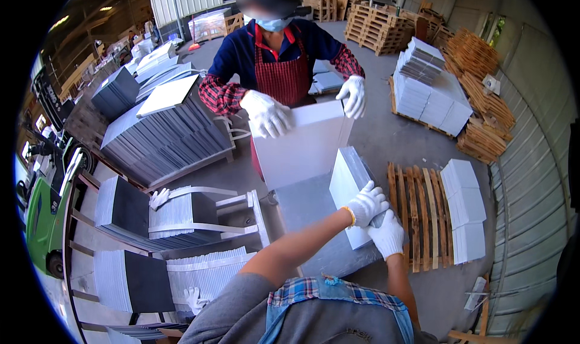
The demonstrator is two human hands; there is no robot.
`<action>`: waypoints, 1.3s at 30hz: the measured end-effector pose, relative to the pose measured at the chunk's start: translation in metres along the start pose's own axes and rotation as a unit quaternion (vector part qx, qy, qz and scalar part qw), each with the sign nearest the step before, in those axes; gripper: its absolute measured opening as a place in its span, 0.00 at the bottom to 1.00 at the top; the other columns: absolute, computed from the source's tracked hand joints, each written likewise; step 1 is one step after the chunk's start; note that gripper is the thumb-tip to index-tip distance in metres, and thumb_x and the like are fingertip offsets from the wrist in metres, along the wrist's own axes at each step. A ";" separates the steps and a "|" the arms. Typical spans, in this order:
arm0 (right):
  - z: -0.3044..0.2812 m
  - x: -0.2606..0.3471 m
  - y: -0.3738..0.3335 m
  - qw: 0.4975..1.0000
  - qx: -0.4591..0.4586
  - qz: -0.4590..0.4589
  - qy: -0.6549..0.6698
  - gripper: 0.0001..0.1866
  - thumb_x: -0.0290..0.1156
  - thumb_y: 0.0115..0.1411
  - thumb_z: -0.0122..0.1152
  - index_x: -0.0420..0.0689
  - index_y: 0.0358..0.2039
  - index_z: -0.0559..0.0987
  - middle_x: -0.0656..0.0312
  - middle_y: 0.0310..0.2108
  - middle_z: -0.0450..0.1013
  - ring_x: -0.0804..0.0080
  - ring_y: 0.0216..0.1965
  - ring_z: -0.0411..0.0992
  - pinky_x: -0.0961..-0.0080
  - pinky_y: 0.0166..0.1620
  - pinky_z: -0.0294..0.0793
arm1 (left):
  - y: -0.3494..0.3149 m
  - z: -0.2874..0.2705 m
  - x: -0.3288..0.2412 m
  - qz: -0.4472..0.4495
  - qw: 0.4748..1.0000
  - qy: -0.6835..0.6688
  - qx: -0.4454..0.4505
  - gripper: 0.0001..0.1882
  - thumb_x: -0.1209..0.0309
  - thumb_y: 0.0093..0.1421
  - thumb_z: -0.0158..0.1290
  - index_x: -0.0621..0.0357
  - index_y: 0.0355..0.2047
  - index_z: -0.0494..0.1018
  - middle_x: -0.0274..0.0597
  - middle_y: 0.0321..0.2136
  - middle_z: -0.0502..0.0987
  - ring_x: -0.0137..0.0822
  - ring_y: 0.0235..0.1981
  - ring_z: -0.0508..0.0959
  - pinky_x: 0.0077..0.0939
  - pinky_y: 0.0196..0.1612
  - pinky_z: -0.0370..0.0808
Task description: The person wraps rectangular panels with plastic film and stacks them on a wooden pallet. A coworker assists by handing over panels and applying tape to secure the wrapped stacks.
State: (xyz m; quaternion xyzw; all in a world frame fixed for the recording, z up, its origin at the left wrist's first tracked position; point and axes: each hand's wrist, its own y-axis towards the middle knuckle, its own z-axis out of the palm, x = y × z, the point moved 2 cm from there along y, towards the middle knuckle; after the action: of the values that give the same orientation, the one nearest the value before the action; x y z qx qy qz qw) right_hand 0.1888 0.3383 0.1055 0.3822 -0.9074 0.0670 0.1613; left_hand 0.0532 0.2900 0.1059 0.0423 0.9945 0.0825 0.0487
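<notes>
A flat white carton stands on edge on a grey tabletop, with a grey face or filling along its upper side. Both of my gloved hands are at its near right end. My left hand is bent over the upper edge, gripping there. Just below it, my right hand closes around the corner; its fingertips are partly hidden. Across the table, a person in a dark red checked apron rests gloved hands on the top of a larger white box.
Left, racks hold stacked grey slabs and strapped panels, with loose white gloves on them. Right of the table lies a wooden pallet bearing white cartons. A green forklift stands far left; stacked pallets stand behind.
</notes>
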 end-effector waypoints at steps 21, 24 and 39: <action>0.002 0.001 0.003 1.000 0.013 0.014 -0.006 0.41 0.56 0.45 0.72 0.38 0.49 0.68 0.40 0.44 0.75 0.43 0.46 0.77 0.53 0.49 0.76 | -0.001 -0.001 0.002 0.002 1.000 0.013 -0.001 0.33 0.62 0.37 0.70 0.46 0.46 0.74 0.38 0.49 0.74 0.44 0.61 0.67 0.51 0.67 0.52; 0.002 0.001 0.004 1.000 0.020 0.019 -0.004 0.41 0.56 0.46 0.72 0.38 0.49 0.68 0.40 0.45 0.75 0.43 0.46 0.77 0.53 0.49 0.76 | -0.001 0.000 0.001 -0.001 1.000 0.017 0.000 0.32 0.62 0.37 0.69 0.46 0.46 0.74 0.38 0.49 0.74 0.44 0.61 0.67 0.50 0.67 0.52; 0.003 0.001 0.003 1.000 0.012 0.017 -0.008 0.41 0.55 0.45 0.73 0.39 0.50 0.67 0.40 0.45 0.75 0.43 0.46 0.77 0.53 0.49 0.76 | 0.000 0.000 0.002 -0.001 1.000 0.019 -0.001 0.32 0.62 0.37 0.69 0.47 0.46 0.74 0.38 0.48 0.74 0.44 0.60 0.67 0.51 0.67 0.52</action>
State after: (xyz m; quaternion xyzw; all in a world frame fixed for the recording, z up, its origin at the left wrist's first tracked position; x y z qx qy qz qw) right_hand 0.1857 0.3394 0.1033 0.3692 -0.9141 0.0772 0.1487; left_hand 0.0514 0.2901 0.1062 0.0399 0.9952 0.0847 0.0298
